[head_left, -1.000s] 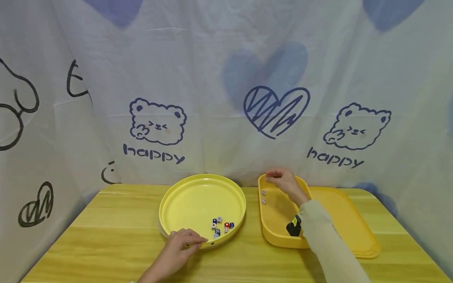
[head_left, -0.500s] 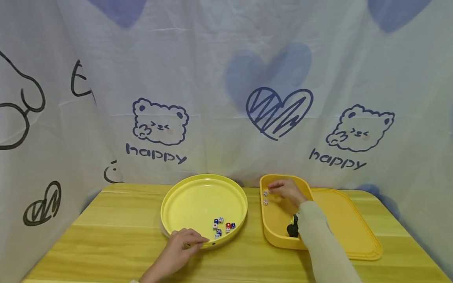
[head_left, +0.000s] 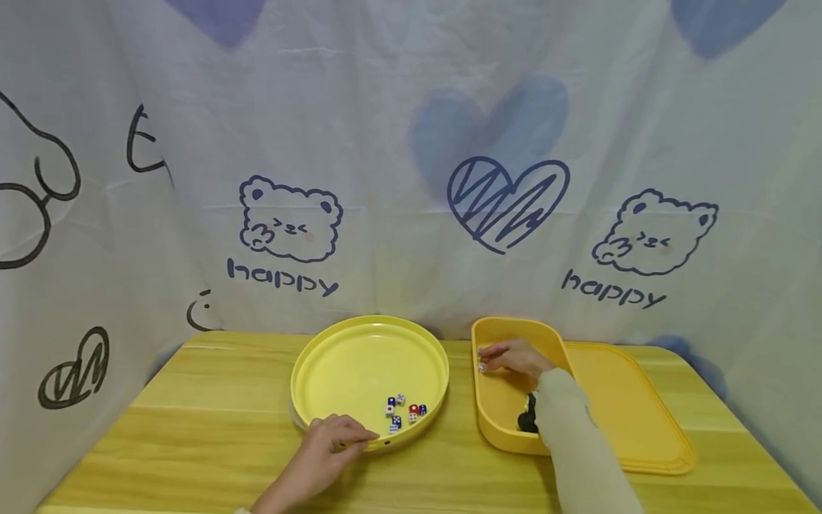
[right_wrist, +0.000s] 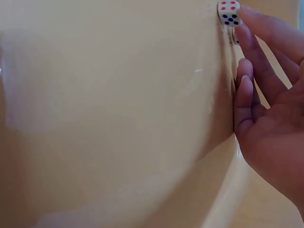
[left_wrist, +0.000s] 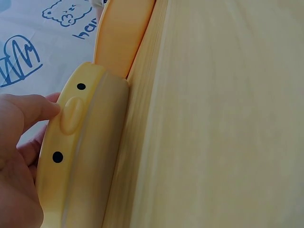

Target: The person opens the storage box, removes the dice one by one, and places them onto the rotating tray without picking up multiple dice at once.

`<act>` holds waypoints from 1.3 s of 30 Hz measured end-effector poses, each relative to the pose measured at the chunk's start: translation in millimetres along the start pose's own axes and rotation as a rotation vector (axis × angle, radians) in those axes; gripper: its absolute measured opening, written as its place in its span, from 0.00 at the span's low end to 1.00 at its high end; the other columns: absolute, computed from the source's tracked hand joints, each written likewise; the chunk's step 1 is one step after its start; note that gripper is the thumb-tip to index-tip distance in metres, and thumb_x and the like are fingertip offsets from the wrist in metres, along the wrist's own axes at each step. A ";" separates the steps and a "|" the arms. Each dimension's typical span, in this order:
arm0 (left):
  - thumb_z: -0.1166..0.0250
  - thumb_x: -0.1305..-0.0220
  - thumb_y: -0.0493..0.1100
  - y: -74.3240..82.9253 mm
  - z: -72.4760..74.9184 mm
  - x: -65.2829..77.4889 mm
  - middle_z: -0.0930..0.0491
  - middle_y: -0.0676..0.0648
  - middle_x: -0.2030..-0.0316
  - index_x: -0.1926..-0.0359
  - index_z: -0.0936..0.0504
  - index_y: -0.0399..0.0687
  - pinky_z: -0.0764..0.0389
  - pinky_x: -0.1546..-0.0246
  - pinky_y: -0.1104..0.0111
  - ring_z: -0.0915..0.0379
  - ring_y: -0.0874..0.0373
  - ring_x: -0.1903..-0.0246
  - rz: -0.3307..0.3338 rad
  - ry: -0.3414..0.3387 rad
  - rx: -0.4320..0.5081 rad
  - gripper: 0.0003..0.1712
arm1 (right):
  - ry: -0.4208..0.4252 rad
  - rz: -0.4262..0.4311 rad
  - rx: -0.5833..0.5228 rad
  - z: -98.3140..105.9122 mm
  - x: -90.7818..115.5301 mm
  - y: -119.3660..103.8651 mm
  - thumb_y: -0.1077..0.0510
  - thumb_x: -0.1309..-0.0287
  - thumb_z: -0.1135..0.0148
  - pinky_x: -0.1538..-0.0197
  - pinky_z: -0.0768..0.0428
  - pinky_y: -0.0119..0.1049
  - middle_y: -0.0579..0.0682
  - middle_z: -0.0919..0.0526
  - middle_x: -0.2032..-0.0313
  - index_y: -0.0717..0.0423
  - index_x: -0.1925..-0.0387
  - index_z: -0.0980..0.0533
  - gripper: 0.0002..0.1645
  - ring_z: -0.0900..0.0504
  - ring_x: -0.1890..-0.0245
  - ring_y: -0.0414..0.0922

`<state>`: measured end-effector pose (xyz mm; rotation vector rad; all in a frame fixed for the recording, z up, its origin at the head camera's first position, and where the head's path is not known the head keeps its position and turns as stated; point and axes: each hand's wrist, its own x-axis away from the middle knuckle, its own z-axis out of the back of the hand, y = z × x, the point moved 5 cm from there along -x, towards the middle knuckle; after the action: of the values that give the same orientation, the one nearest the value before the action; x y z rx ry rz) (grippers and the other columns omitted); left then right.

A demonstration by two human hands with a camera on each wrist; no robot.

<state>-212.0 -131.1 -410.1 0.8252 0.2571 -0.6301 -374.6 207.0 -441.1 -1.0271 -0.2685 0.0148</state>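
My left hand (head_left: 330, 453) pinches the near rim of a round yellow tray (head_left: 340, 400). In the left wrist view, its thumb lies by an oval bump on the tray's side wall, between two black dots. Several small blue, white and red dice (head_left: 396, 421) lie in the tray's near right part. Inside a deep orange tray (head_left: 507, 444) at the right, my right hand (head_left: 516, 357) reaches two white dice by the left wall. The right wrist view has its fingertips right at one die (right_wrist: 229, 13), not closed round it; another die (right_wrist: 236, 37) is partly hidden behind them.
A black object (head_left: 528, 421) sits in the deep tray, partly covered by the right sleeve (head_left: 578, 435). A flat orange lid or tray (head_left: 636, 414) lies to its right on the wooden table (head_left: 193, 421). A printed cloth (head_left: 385, 143) hangs behind the table.
My right hand has come down and nearer inside the deep tray, from its far end to the two white dice. The left hand keeps its grip on the rim.
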 end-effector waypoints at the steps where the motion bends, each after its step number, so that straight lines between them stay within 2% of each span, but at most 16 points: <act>1: 0.31 0.44 0.34 -0.2 0.3 0.4 0.18 0.62 0.66 0.62 0.12 0.51 0.38 0.61 0.64 0.28 0.67 0.65 0.002 0.002 -0.002 0.10 | -0.005 0.001 0.001 -1.6 -0.8 -0.1 0.65 0.48 0.31 0.44 0.29 0.45 0.56 0.17 0.51 0.63 0.53 0.18 0.18 0.21 0.52 0.47; 5: 0.31 0.46 0.34 -0.9 0.2 1.7 0.18 0.62 0.67 0.62 0.12 0.52 0.38 0.60 0.64 0.28 0.68 0.65 0.012 0.006 -0.005 0.11 | -0.008 0.021 0.029 -5.2 -3.8 0.2 0.67 0.49 0.31 0.40 0.32 0.47 0.59 0.19 0.48 0.64 0.55 0.17 0.17 0.23 0.48 0.51; 13: 0.31 0.45 0.33 -0.1 0.7 3.2 0.18 0.63 0.66 0.62 0.12 0.52 0.39 0.60 0.63 0.28 0.69 0.65 0.014 0.013 -0.001 0.11 | -0.009 0.050 0.109 -6.8 -4.7 -2.2 0.67 0.48 0.31 0.43 0.31 0.45 0.57 0.16 0.55 0.65 0.58 0.16 0.13 0.24 0.50 0.51; 20: 0.31 0.45 0.34 -0.6 0.1 5.0 0.17 0.62 0.66 0.62 0.12 0.52 0.38 0.61 0.64 0.29 0.69 0.66 0.018 0.007 0.006 0.11 | -0.033 0.095 0.165 -8.7 -2.1 -6.4 0.66 0.45 0.33 0.41 0.31 0.47 0.60 0.18 0.51 0.66 0.57 0.17 0.13 0.25 0.44 0.56; 29: 0.31 0.45 0.34 1.3 0.9 3.1 0.18 0.62 0.66 0.61 0.12 0.51 0.38 0.62 0.65 0.28 0.68 0.65 -0.019 0.015 -0.001 0.11 | -0.024 0.126 0.238 -9.1 -1.2 -8.2 0.67 0.45 0.34 0.43 0.29 0.46 0.58 0.16 0.54 0.65 0.57 0.17 0.12 0.24 0.48 0.53; 33: 0.31 0.44 0.34 1.3 1.3 1.0 0.18 0.62 0.66 0.61 0.12 0.51 0.38 0.62 0.65 0.28 0.68 0.65 -0.025 0.012 -0.004 0.11 | -0.015 0.119 0.232 -6.7 -1.1 -7.2 0.66 0.45 0.33 0.44 0.29 0.46 0.57 0.16 0.55 0.64 0.58 0.17 0.12 0.24 0.51 0.51; 39: 0.31 0.46 0.33 0.6 0.5 1.0 0.18 0.62 0.67 0.62 0.12 0.52 0.38 0.62 0.65 0.29 0.69 0.66 -0.024 0.020 -0.010 0.11 | -0.041 0.130 0.199 -5.1 -1.9 -5.5 0.66 0.45 0.34 0.41 0.32 0.48 0.61 0.18 0.50 0.66 0.56 0.17 0.13 0.25 0.45 0.55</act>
<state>-210.9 -131.6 -409.8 0.8200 0.2885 -0.6423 -375.9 199.6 -439.4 -0.8457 -0.2320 0.1769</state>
